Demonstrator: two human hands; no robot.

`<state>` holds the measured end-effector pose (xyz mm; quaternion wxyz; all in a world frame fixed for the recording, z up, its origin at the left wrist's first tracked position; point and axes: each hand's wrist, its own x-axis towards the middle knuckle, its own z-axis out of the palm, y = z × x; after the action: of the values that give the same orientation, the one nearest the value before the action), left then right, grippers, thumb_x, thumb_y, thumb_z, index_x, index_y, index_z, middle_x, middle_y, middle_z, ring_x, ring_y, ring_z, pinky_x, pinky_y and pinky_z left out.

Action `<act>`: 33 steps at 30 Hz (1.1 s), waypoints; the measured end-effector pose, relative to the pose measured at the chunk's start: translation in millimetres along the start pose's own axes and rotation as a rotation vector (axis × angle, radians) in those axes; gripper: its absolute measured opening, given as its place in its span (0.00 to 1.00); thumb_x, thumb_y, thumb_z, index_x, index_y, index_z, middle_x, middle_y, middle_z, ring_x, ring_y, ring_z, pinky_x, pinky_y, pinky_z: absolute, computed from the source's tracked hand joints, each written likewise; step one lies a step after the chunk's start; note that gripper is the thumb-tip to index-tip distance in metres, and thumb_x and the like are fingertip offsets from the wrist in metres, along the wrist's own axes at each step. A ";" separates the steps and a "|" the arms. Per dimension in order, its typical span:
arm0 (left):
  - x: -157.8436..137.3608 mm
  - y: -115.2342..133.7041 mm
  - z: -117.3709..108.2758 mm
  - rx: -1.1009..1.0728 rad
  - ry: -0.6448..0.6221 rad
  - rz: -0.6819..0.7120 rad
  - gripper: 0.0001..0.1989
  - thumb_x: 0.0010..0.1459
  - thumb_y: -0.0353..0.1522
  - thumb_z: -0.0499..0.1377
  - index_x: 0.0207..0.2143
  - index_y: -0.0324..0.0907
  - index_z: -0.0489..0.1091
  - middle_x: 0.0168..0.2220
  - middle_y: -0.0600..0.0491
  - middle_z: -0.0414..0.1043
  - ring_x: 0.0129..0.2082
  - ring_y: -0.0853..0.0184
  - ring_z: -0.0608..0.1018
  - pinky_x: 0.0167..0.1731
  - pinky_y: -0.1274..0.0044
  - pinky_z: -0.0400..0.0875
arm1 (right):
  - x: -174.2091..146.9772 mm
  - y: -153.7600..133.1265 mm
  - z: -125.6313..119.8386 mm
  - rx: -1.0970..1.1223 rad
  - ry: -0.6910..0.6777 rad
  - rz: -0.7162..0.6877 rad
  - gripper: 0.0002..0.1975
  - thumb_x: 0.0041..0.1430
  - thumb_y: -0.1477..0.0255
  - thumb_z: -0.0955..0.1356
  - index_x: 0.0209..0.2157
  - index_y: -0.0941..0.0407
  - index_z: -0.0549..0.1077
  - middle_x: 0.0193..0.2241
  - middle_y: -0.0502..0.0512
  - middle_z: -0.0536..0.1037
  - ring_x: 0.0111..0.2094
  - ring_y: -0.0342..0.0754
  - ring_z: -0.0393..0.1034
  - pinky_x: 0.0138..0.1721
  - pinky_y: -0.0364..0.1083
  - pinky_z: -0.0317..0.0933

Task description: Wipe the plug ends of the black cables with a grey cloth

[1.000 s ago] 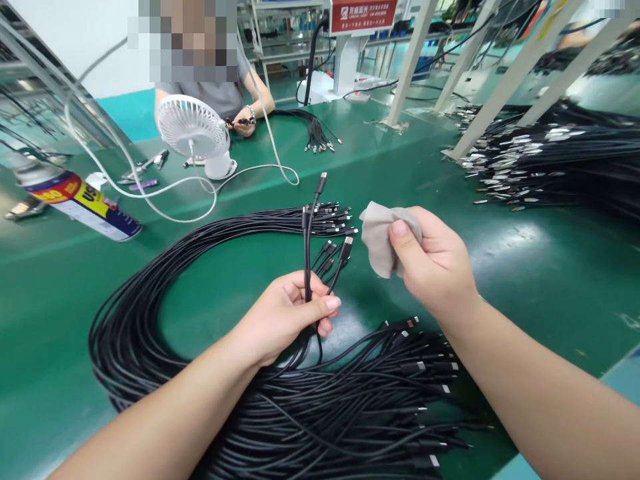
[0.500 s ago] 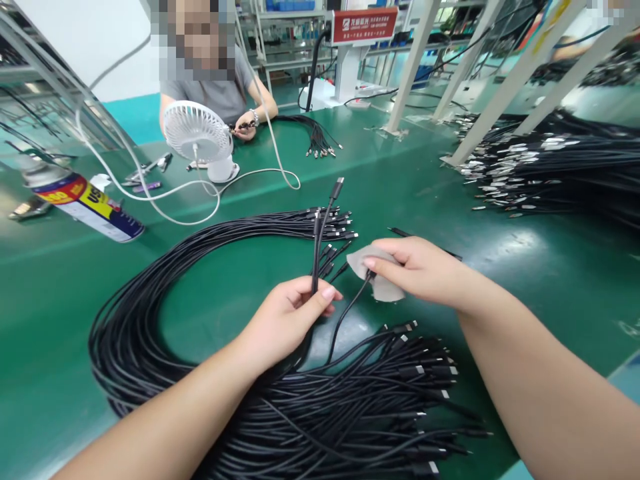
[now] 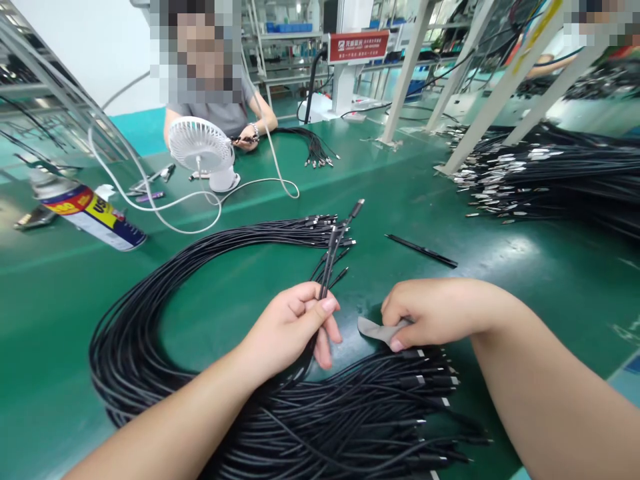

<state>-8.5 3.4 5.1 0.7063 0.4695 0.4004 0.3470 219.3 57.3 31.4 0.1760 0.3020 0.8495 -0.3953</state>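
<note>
My left hand [image 3: 300, 327] pinches a few black charging cables [image 3: 329, 261] between thumb and fingers, their plugs pointing up and away. My right hand [image 3: 425, 313] is closed on a grey cloth [image 3: 376, 330], just above the near cable ends; whether a cable is also in its grip is hidden. Below both hands lies a large bundle of black cables [image 3: 300, 413], its metal-tipped plugs toward the right. The bundle curves round on the left, and its other ends [image 3: 320, 223] lie behind my left hand.
A thin black rod-like tool [image 3: 421, 251] lies beyond my right hand. At the left are a tilted spray can [image 3: 95, 213] and a small white fan [image 3: 201, 147] with its cord. A co-worker [image 3: 215, 100] sits opposite. More cables [image 3: 545, 173] are piled at the right by slanted posts.
My right hand has come down and nearer with the cloth, turning knuckles-up; the cable that ran to it has dropped toward the near bundle. The cables in my left hand tilt further right.
</note>
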 end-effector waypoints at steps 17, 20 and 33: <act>-3.8 -1.1 -1.3 -0.113 -0.296 -0.177 0.18 0.61 0.45 0.59 0.30 0.39 0.64 0.22 0.51 0.78 0.12 0.72 0.75 0.11 0.88 0.47 | 21.8 14.3 -1.2 1.086 1.076 -0.287 0.18 0.59 0.58 0.69 0.41 0.57 0.76 0.33 0.55 0.80 0.32 0.46 0.74 0.32 0.45 0.69; -5.1 0.1 -0.3 -0.217 -0.355 -0.216 0.17 0.61 0.43 0.60 0.31 0.37 0.68 0.23 0.49 0.79 0.15 0.70 0.78 0.11 0.89 0.52 | 27.3 4.4 6.1 1.069 1.013 -0.307 0.16 0.59 0.59 0.69 0.42 0.57 0.77 0.36 0.54 0.81 0.34 0.45 0.74 0.35 0.44 0.69; -2.4 4.1 1.1 -0.517 -0.122 -0.196 0.11 0.63 0.32 0.58 0.40 0.33 0.77 0.37 0.40 0.81 0.35 0.61 0.83 0.36 0.73 0.80 | 11.3 2.7 5.0 0.839 0.912 -0.245 0.14 0.60 0.60 0.68 0.35 0.58 0.73 0.20 0.47 0.69 0.18 0.40 0.60 0.18 0.40 0.57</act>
<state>-9.0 2.3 9.8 0.8556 0.2530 0.2987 0.3387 212.8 59.1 20.7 -0.3837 0.3840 0.6403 -0.5435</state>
